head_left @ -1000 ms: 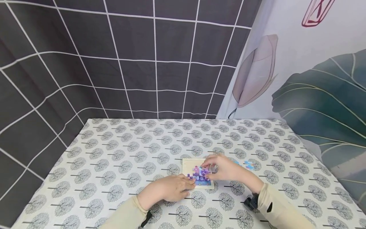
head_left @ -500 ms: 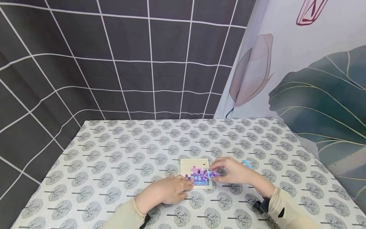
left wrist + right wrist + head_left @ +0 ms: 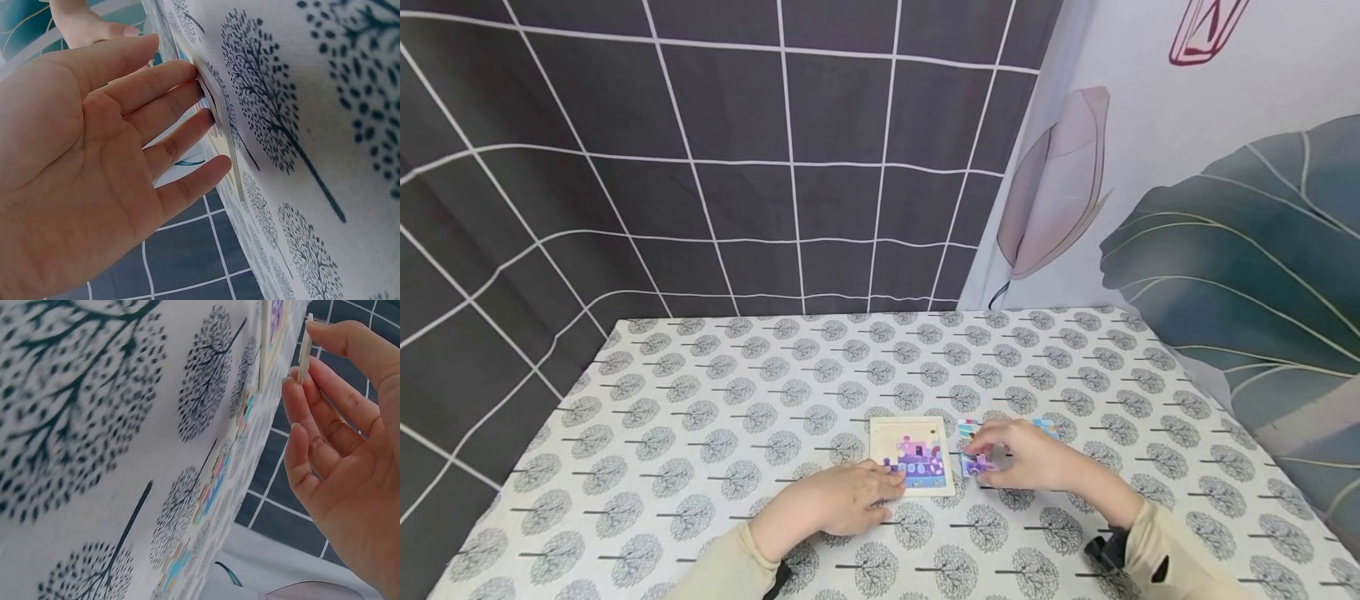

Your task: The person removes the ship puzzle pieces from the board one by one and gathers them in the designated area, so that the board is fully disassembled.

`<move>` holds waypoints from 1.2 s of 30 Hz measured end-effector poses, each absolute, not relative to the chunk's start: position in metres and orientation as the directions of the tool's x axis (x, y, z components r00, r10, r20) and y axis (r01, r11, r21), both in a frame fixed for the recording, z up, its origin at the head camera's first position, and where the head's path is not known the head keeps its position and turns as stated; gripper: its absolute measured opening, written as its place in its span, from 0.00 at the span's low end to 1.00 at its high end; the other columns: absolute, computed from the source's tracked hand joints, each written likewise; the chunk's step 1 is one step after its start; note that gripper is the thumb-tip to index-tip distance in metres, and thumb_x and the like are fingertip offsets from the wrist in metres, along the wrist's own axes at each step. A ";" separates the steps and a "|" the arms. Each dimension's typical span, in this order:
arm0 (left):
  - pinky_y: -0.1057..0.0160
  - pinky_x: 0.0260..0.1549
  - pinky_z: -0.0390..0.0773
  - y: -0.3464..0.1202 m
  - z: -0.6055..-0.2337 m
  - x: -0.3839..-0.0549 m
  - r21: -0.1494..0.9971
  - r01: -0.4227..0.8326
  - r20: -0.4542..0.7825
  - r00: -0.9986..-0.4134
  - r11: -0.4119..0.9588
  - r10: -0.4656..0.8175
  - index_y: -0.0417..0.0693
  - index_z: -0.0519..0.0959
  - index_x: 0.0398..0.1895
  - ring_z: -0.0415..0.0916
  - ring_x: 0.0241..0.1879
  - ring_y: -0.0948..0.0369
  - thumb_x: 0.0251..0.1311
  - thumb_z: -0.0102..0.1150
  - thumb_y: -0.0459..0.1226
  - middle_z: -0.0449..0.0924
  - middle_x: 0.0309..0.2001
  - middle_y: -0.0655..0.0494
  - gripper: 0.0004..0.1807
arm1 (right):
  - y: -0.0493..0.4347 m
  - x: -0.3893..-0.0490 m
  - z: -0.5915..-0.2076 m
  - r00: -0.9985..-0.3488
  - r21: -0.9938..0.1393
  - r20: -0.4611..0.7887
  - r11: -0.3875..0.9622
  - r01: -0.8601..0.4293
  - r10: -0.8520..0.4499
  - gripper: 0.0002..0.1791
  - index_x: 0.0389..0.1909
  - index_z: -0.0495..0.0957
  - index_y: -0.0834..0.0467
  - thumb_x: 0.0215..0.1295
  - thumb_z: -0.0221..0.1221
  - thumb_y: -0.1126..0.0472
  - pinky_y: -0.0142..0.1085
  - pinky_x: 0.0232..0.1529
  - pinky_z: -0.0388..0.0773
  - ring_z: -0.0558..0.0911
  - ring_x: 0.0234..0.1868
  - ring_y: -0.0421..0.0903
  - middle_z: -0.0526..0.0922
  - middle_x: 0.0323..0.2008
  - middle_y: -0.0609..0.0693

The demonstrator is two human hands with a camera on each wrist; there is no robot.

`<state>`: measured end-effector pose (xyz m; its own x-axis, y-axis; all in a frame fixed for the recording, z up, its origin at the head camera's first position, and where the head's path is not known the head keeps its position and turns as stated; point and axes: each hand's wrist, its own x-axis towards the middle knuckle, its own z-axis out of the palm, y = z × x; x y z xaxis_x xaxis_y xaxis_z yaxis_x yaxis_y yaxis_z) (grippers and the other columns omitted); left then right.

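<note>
A cream-rimmed jigsaw tray [image 3: 947,454] lies on the table, with joined purple and pink jigsaw pieces [image 3: 917,462] filling its lower right part. My left hand [image 3: 850,497] rests at the tray's left side, its fingertips over the lower left of the picture. In the left wrist view the fingers of that hand [image 3: 106,137] are straight and spread, with nothing held. To the right of the tray, my right hand [image 3: 1026,454] pinches a purple jigsaw piece [image 3: 976,464] between thumb and fingers. The right wrist view shows this piece [image 3: 305,353] edge-on, raised off the cloth.
Several loose blue and multicoloured jigsaw pieces [image 3: 212,487] lie on the tree-print tablecloth [image 3: 737,433] right of the tray, partly behind my right hand. A dark grid curtain [image 3: 737,167] hangs behind the table, and a leaf-print curtain [image 3: 1247,250] at the right.
My right hand has moved right from over the tray with the purple jigsaw piece, uncovering the tray's right side. My left hand has stayed at the tray.
</note>
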<state>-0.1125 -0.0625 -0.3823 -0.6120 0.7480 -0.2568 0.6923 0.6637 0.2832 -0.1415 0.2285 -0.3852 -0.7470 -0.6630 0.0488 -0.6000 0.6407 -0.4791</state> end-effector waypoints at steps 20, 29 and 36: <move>0.59 0.68 0.57 -0.064 -0.382 -0.116 0.318 0.686 -0.256 -0.602 0.654 0.756 0.52 0.68 0.64 0.59 0.67 0.62 0.65 0.47 0.46 0.61 0.67 0.63 0.24 | 0.239 -0.147 -0.392 -0.730 -0.453 0.014 0.647 -0.613 -0.683 0.17 0.43 0.82 0.58 0.51 0.66 0.56 0.33 0.40 0.79 0.77 0.36 0.35 0.83 0.42 0.46; 0.60 0.67 0.58 -0.064 -0.379 -0.117 0.318 0.684 -0.259 -0.603 0.656 0.754 0.53 0.68 0.64 0.60 0.66 0.63 0.65 0.48 0.46 0.62 0.67 0.64 0.24 | 0.237 -0.150 -0.397 -0.721 -0.447 -0.006 0.647 -0.618 -0.693 0.16 0.41 0.82 0.59 0.50 0.67 0.59 0.31 0.41 0.80 0.77 0.38 0.34 0.82 0.42 0.45; 0.60 0.67 0.58 -0.064 -0.378 -0.116 0.318 0.683 -0.264 -0.602 0.657 0.754 0.53 0.69 0.64 0.60 0.66 0.62 0.65 0.48 0.46 0.62 0.67 0.64 0.24 | 0.234 -0.151 -0.396 -0.730 -0.370 -0.042 0.689 -0.623 -0.682 0.17 0.42 0.82 0.56 0.50 0.66 0.58 0.41 0.48 0.80 0.80 0.42 0.40 0.82 0.45 0.47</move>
